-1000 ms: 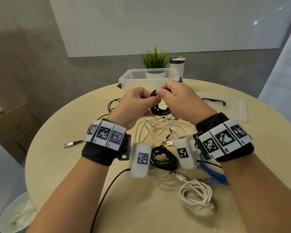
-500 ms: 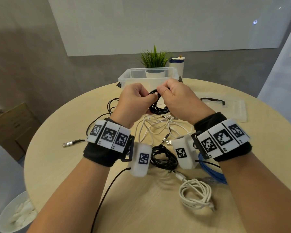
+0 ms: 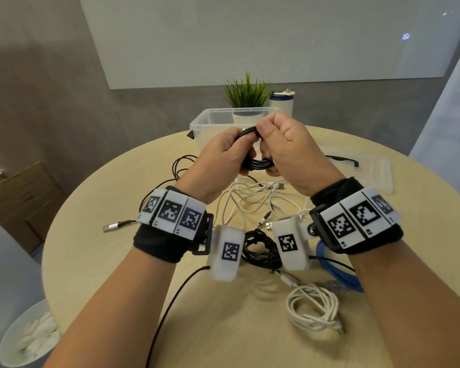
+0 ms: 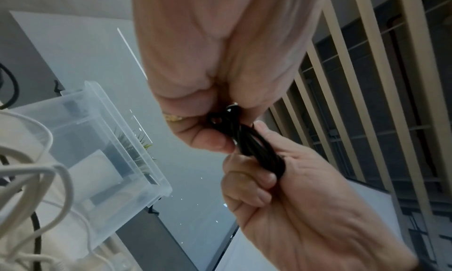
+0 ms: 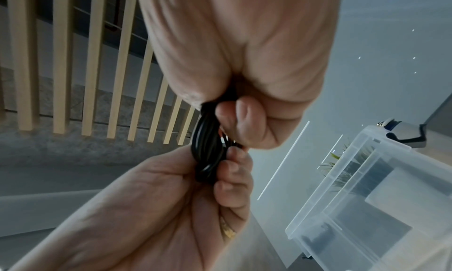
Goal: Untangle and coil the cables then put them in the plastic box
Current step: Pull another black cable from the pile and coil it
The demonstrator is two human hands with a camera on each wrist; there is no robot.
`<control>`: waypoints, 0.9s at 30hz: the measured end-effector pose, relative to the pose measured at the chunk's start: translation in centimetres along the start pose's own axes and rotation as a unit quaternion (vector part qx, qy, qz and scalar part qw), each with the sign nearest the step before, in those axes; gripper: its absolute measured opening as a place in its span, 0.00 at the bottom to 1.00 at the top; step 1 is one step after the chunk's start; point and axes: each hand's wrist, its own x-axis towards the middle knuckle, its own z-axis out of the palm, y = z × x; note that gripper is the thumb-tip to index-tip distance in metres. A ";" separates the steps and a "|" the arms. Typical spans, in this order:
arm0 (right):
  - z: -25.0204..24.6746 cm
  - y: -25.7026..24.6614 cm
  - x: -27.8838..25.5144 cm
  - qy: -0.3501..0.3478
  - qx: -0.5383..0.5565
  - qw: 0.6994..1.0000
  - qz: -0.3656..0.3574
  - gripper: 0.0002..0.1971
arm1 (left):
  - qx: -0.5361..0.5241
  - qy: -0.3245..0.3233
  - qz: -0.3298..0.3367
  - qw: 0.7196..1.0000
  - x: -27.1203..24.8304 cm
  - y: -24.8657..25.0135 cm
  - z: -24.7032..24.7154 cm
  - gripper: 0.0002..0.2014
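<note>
Two hands are meeting on one black cable coil (image 3: 255, 162), which is being held up in the air above the round table (image 3: 117, 261), just in front of the plastic box (image 3: 205, 120). The left hand (image 3: 221, 160) is curling its fingers (image 5: 232, 180) round the bundled strands, and the right hand (image 3: 290, 152) is pinching the same coil from the other side, thumb (image 3: 266, 134) pressing on the top strands. Both wrist views are showing the black loops clamped between the two sets of fingers.

Below the hands, loose white cables (image 3: 250, 200) are lying in a tangle on the table, with another black cable bundle (image 3: 260, 248) sitting near the wrists. A coiled white cable (image 3: 314, 306) is resting closer to the person, beside a blue cable (image 3: 337, 272). A further black cable with a silver plug (image 3: 109, 226) is trailing off to the left.

The box is standing open at the far side of the table, its lid (image 3: 367, 171) lying flat to the right. Behind the box are standing a small green plant (image 3: 246, 91) and a white canister (image 3: 282, 102).
</note>
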 end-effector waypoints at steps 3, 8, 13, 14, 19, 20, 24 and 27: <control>-0.1 0.0 0.0 0.000 -0.005 1.000 0.001 0.10 | -0.009 -0.008 0.008 1.000 -0.1 0.1 -0.1 0.15; -0.2 0.1 0.1 0.017 -0.020 1.000 0.002 0.09 | -0.136 -0.074 -0.050 0.987 -0.3 0.3 -0.6 0.11; -0.5 0.1 0.1 0.043 -0.004 0.999 0.004 0.09 | -0.212 -0.106 -0.058 0.970 -0.5 0.2 -0.8 0.13; -0.5 0.1 0.1 0.051 0.002 0.999 0.004 0.09 | -0.216 -0.103 -0.052 0.970 -0.5 0.2 -0.7 0.12; -0.9 0.0 0.2 0.057 0.033 0.998 0.008 0.09 | -0.197 -0.025 -0.025 0.980 -0.2 0.2 0.2 0.08; -0.9 0.0 0.2 0.051 0.033 0.998 0.008 0.09 | -0.192 -0.012 -0.025 0.981 -0.2 0.2 0.4 0.07; -0.9 -0.1 0.1 0.031 0.016 0.999 0.001 0.08 | -0.168 0.026 -0.032 0.985 -0.2 0.3 0.7 0.06; -0.6 -0.1 0.1 0.019 0.013 1.000 0.007 0.08 | -0.136 0.044 -0.031 0.989 -0.1 0.3 0.7 0.07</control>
